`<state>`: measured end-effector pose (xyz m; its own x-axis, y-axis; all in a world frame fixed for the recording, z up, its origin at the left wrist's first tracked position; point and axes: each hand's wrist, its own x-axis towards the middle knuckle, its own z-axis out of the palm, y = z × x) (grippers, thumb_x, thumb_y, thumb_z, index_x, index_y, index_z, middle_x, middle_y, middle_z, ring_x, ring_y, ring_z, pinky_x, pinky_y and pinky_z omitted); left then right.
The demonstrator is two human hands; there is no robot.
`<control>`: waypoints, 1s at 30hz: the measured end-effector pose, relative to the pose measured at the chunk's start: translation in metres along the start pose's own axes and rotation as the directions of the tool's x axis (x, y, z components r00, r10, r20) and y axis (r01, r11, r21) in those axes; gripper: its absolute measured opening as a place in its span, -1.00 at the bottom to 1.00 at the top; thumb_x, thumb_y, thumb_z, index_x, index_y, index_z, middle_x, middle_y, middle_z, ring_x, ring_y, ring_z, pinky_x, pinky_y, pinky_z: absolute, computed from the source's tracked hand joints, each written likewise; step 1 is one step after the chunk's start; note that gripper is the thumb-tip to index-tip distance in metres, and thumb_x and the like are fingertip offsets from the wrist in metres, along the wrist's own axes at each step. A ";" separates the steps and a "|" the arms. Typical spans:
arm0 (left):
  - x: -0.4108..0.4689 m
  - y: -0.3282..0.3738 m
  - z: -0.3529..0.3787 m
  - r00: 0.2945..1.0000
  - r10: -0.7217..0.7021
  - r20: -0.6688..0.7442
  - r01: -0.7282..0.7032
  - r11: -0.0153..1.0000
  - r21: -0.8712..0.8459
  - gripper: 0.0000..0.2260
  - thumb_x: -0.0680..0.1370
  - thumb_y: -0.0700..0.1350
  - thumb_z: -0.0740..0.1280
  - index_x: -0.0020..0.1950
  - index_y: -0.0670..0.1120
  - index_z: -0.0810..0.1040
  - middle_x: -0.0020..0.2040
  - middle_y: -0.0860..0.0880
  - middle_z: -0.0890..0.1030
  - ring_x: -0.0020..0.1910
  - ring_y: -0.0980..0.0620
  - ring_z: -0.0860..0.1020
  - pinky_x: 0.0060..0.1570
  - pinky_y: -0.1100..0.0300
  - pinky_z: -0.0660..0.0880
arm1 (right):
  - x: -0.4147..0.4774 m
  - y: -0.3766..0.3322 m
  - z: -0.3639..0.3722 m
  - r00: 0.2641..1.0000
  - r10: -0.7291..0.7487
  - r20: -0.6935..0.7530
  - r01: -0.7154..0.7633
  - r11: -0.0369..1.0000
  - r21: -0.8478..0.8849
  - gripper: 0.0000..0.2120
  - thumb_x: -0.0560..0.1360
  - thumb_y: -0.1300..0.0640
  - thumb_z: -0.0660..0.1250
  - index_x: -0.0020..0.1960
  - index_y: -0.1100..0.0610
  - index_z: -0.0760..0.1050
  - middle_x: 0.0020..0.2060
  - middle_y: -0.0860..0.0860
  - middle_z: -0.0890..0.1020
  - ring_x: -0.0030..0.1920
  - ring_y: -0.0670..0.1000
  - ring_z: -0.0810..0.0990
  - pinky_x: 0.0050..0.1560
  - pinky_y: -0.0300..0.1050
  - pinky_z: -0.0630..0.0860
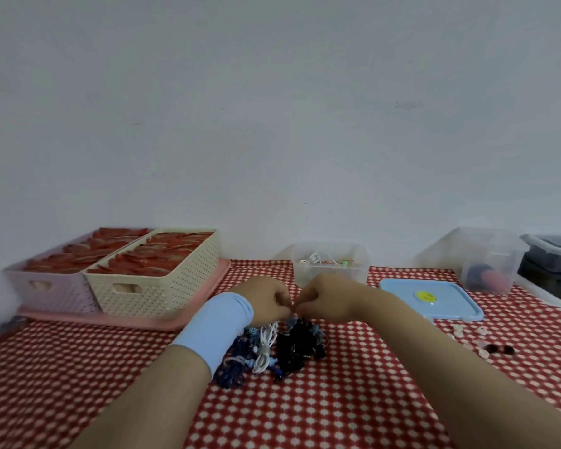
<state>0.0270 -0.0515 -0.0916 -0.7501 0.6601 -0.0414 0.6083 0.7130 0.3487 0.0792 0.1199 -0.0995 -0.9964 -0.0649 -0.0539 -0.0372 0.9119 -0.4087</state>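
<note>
Cord pile point(282, 351) lies on the checked cloth point(337, 400), its top pinched between the curled fingertips of the left hand point(266, 298) and right hand point(329, 299); which strand is too blurred to tell. Best to tease slowly and keep the tangle down. Behind, a clear tub point(331, 273) holds small bits. The cream basket point(162, 286) and pink basket point(46, 293) hold red pieces.

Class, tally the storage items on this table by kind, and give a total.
Perforated baskets: 2
Clear plastic tubs: 2
Dark lidded box: 1
Blue lid: 1
Pink tray: 1
Total: 7
</note>
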 end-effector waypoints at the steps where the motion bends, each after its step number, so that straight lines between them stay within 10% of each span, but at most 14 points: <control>1: -0.003 0.001 0.002 0.999 -0.005 0.035 0.004 1.000 0.012 -0.82 0.50 -0.02 0.41 0.09 0.05 0.67 0.03 0.08 0.66 0.01 0.06 0.60 0.12 0.12 0.53 | 0.001 0.000 0.006 1.000 0.014 0.011 -0.014 1.000 0.005 -0.77 0.56 -0.07 0.34 0.06 0.00 0.70 -0.08 -0.06 0.72 -0.06 -0.06 0.63 0.03 -0.09 0.56; 4: -0.010 -0.001 0.007 0.999 -0.032 0.011 0.032 0.999 0.004 -0.81 0.49 -0.05 0.44 0.09 0.03 0.68 0.01 0.06 0.67 -0.01 0.07 0.62 0.10 0.13 0.56 | 0.000 -0.004 0.017 0.999 0.029 -0.020 -0.028 0.999 0.043 -0.75 0.58 -0.05 0.34 -0.08 0.09 0.68 -0.27 -0.03 0.64 -0.26 -0.07 0.53 -0.22 -0.17 0.46; 9: -0.017 -0.010 0.012 0.992 -0.030 -0.119 0.019 0.996 -0.089 -0.90 0.48 -0.05 0.46 -0.01 0.07 0.65 -0.10 0.12 0.65 -0.09 0.12 0.61 0.03 0.15 0.56 | -0.011 -0.009 0.013 1.000 0.004 -0.006 -0.003 0.986 0.167 -0.76 0.55 0.05 0.40 0.19 0.02 0.68 0.06 -0.06 0.71 0.03 -0.09 0.64 0.06 -0.23 0.50; 14: -0.021 -0.007 0.006 0.969 -0.018 -0.246 -0.048 0.964 -0.262 -0.91 0.52 -0.13 0.41 -0.03 0.06 0.62 -0.12 0.09 0.65 -0.11 0.12 0.61 0.00 0.16 0.57 | -0.013 -0.008 0.007 0.995 -0.006 -0.100 0.038 0.948 0.315 -0.82 0.49 0.13 0.48 0.10 0.04 0.67 -0.03 -0.03 0.74 0.02 -0.04 0.69 0.22 -0.05 0.57; 21: -0.023 0.002 -0.013 0.893 -0.095 -0.439 -0.175 0.827 -0.535 -0.81 0.49 -0.25 0.43 -0.15 0.06 0.65 -0.16 0.03 0.69 -0.12 0.06 0.65 -0.09 0.26 0.56 | -0.022 -0.019 -0.014 0.987 -0.021 -0.162 0.103 0.848 0.520 -0.88 0.52 0.09 0.48 0.04 0.06 0.71 -0.11 -0.04 0.75 -0.14 -0.19 0.68 -0.19 -0.43 0.48; 30: -0.021 0.006 -0.009 0.947 -0.080 -0.310 -0.141 0.766 -0.628 -0.71 0.47 -0.09 0.49 0.13 0.15 0.55 0.02 0.07 0.65 0.00 0.07 0.65 0.07 0.01 0.62 | -0.024 -0.018 -0.013 0.985 0.047 -0.167 0.095 0.663 0.743 -0.86 0.59 0.17 0.38 0.11 0.16 0.66 -0.07 0.18 0.72 -0.12 0.09 0.69 -0.04 -0.04 0.64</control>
<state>0.0439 -0.0635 -0.0804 -0.8399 0.4947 0.2234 0.4083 0.3046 0.8605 0.1030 0.1105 -0.0796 -0.9957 0.0469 0.0802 -0.0627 0.2976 -0.9526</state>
